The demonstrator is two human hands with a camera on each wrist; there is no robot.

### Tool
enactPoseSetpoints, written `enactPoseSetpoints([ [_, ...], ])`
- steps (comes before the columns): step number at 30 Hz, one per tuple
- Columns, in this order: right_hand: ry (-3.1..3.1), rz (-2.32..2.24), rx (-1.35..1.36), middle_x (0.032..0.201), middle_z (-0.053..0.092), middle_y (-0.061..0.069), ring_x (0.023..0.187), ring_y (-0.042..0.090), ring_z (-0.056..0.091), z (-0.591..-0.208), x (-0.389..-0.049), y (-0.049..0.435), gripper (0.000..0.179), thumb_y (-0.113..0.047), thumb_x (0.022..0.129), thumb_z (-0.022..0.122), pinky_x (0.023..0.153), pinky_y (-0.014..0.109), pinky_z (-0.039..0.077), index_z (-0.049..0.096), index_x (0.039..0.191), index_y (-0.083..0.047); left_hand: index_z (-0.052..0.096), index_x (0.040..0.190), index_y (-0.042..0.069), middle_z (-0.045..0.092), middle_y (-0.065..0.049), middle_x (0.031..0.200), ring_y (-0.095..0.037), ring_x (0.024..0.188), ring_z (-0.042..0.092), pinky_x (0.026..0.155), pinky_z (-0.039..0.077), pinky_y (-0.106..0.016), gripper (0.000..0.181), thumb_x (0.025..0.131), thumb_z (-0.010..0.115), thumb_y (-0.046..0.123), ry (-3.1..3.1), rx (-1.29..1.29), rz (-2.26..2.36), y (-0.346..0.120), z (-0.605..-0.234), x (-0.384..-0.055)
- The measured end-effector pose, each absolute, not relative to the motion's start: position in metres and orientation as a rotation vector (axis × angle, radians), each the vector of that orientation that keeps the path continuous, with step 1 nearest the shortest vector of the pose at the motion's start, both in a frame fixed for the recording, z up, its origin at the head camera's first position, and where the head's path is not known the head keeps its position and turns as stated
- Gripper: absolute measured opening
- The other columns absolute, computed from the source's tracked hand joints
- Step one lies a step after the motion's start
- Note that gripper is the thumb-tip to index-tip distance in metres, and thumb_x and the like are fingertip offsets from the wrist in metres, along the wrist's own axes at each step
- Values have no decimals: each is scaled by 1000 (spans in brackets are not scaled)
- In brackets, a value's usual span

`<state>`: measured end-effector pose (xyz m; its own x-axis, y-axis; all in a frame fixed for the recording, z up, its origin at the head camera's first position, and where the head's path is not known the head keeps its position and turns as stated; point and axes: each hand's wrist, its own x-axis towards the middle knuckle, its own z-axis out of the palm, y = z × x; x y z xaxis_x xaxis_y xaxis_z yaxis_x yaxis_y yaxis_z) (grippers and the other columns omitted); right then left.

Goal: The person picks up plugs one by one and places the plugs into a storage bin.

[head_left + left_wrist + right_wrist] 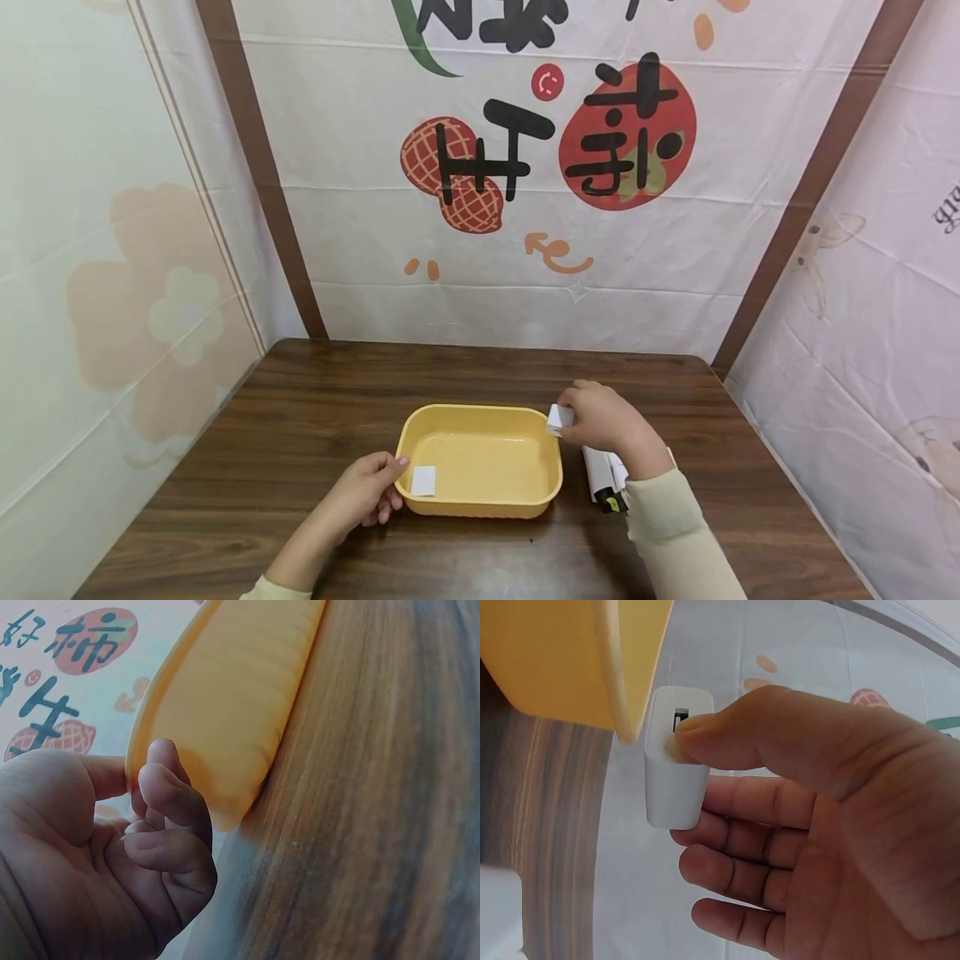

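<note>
My left hand pinches the left rim of a yellow plastic tub, thumb over the edge and the other fingers outside, as the left wrist view also shows. In the tub's front left corner lies a small white block-shaped thing. At the opposite end, my right hand grips a white USB charger between thumb and fingers, just by the tub's right rim. The charger's USB port shows beside the thumb in the right wrist view.
Right of the tub, partly under my right forearm, lie white items and a black item with a yellow mark. The dark wooden table ends at printed cloth walls behind and at both sides.
</note>
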<state>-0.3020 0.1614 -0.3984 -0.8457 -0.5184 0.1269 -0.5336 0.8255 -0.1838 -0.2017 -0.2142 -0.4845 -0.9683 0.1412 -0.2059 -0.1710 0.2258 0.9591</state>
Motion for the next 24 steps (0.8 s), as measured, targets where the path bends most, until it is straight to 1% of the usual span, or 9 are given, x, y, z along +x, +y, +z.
enactPoseSetpoints([
  [4, -2901, 318, 891, 95, 61, -2, 79, 13, 54, -400, -301, 155, 25, -27, 81, 81, 72, 33, 50, 74, 100, -12, 55, 99, -1, 61, -3, 67, -9, 47, 50, 41, 35, -21, 44, 106, 55, 42, 2255, -30, 1806, -213, -484, -201],
  [12, -2864, 353, 1010, 99, 63, -2, 82, 12, 55, -405, -303, 141, 27, -25, 81, 79, 74, 33, 50, 75, 106, -13, 54, 98, -1, 59, -2, 64, -10, 46, 49, 40, 34, -23, 42, 106, 54, 40, 2278, -33, 1811, -210, -481, -198],
  [17, -2881, 329, 1027, 102, 64, -2, 85, 12, 56, -403, -306, 131, 27, -26, 83, 78, 76, 34, 50, 74, 108, -14, 54, 98, -1, 59, -2, 64, -10, 46, 49, 41, 34, -23, 41, 106, 54, 40, 2267, -48, 1809, -211, -482, -200],
  [24, -2921, 365, 1037, 106, 65, 0, 89, 14, 58, -396, -305, 114, 31, -26, 85, 79, 81, 35, 51, 74, 112, -12, 55, 98, 0, 60, -2, 65, -10, 46, 50, 41, 35, -23, 44, 106, 53, 43, 2253, -28, 1804, -214, -485, -203],
])
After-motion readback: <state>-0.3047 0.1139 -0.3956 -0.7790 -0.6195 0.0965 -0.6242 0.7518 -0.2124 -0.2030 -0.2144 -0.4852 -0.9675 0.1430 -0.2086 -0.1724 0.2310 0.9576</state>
